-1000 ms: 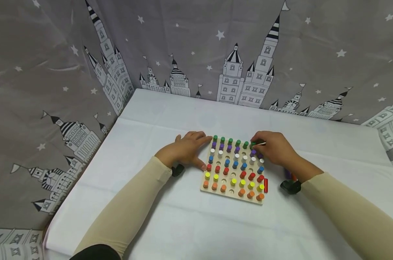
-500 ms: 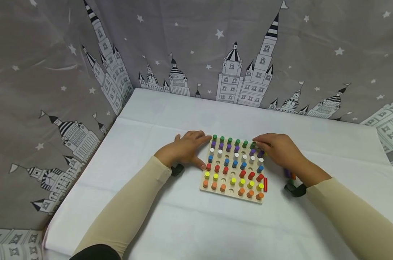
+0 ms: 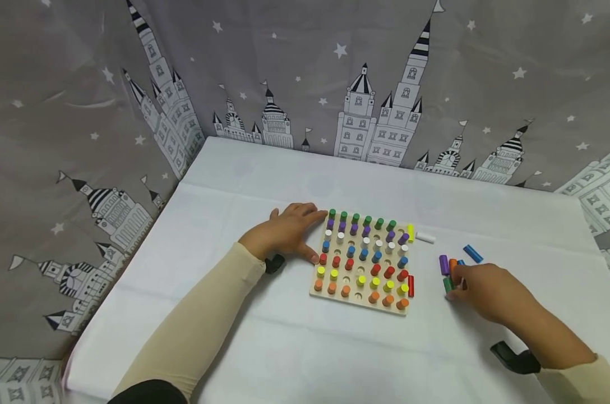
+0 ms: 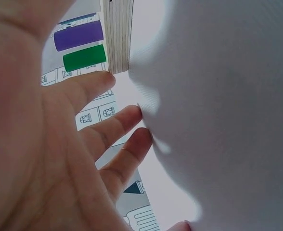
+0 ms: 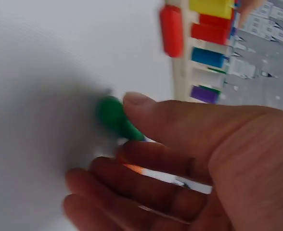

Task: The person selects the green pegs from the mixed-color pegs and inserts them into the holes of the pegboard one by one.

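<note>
A wooden pegboard [image 3: 352, 298] bears rows of coloured pegs, with a few bare holes among them. My left hand [image 3: 287, 231] lies spread at its left side, thumb and forefinger touching the edge. In the left wrist view, the left fingers [image 4: 98, 86] are extended beside a green and a purple peg. To the right of the board, my right hand [image 3: 491, 292] is low over loose pegs. A loose green peg [image 5: 111, 113] lies between its thumb and forefinger, which stand apart; whether they touch it is unclear. The other right fingers curve loosely.
Beside the right hand lie a purple peg [image 3: 444, 265], an orange peg [image 3: 453, 264] and a blue peg [image 3: 472, 253]. Along the board's right side are a yellow peg [image 3: 410, 233], a white peg [image 3: 426, 238] and a red peg [image 3: 411, 286].
My right hand has left the green peg at the board's far right corner and moved right and nearer to the loose pegs, uncovering several of them. The left hand stays put.
</note>
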The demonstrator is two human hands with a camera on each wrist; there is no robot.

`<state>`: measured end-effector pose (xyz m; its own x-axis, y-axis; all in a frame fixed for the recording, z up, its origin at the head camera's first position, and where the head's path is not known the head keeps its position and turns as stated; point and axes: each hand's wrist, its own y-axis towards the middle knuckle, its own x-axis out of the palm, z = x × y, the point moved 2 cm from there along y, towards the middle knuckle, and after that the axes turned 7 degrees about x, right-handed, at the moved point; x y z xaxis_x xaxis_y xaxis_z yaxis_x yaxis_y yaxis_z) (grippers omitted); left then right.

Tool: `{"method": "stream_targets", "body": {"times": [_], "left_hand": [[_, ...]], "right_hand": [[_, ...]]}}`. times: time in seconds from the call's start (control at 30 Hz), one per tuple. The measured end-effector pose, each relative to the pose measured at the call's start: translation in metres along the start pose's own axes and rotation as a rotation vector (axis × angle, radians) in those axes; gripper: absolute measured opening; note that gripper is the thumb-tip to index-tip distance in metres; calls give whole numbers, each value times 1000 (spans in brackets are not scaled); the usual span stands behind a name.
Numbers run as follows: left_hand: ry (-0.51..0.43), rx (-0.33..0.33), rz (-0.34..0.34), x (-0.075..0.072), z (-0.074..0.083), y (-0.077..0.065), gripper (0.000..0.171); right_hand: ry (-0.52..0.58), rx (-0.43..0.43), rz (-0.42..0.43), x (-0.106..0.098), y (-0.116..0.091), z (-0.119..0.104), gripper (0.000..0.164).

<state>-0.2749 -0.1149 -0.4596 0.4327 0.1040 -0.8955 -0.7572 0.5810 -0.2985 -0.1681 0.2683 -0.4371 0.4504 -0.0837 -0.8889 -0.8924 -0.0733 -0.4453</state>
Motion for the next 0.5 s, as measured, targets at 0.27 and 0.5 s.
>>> {"method": "stream_targets", "body": {"times": [0.27,0.5], "left_hand": [[-2,-10,-14,2,-1,-1,117],[-13,-2,-4,0,-1,-3,115]], "right_hand": [[2,-78,190,16,4,-20,24],[83,-181,150,11,8,-29,20]]}}
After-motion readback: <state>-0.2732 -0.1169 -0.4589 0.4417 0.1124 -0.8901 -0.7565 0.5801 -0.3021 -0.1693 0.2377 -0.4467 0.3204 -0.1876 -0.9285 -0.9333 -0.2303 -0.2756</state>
